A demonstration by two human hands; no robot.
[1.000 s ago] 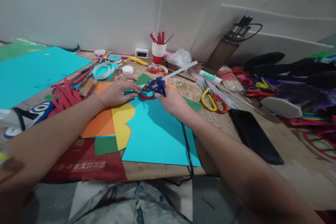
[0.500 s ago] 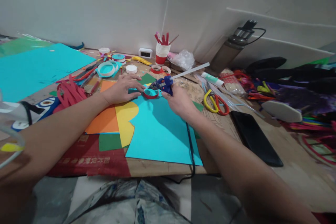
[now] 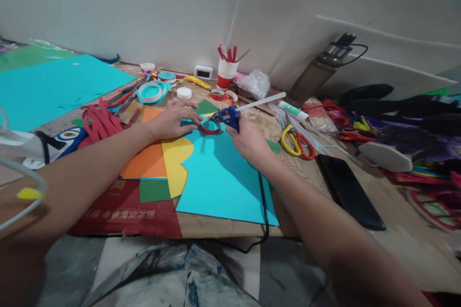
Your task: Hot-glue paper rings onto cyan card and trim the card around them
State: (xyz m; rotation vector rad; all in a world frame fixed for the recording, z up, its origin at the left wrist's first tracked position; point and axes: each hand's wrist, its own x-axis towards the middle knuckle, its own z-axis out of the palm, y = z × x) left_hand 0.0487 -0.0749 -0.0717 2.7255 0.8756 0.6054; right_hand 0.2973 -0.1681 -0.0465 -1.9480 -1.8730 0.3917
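My left hand [image 3: 175, 121] rests palm down on the coloured sheets, fingers spread and tips touching the left side of a red-rimmed paper ring [image 3: 210, 131]. That ring stands on a cyan paper sheet [image 3: 226, 177] with a cut, curvy left edge. In my right hand [image 3: 248, 139] is a blue glue gun [image 3: 229, 116], a white glue stick [image 3: 262, 101] jutting from its back. Its nozzle points left, over the ring's far side; whether it touches the ring I cannot tell. Under my left hand lie yellow [image 3: 175, 163] and orange paper [image 3: 146, 160].
Right of my hand lie scissors [image 3: 291, 140] and a black phone [image 3: 349, 192]. Behind stand a paper cup [image 3: 226, 74] with red strips and a tilted bottle [image 3: 317, 69]. Red strips [image 3: 99, 122] lie left. The glue gun's black cord [image 3: 264, 201] hangs over the front edge.
The whole view has shifted slightly. Both hands keep nearly the same places at the ring, and my right hand still holds the glue gun over it.
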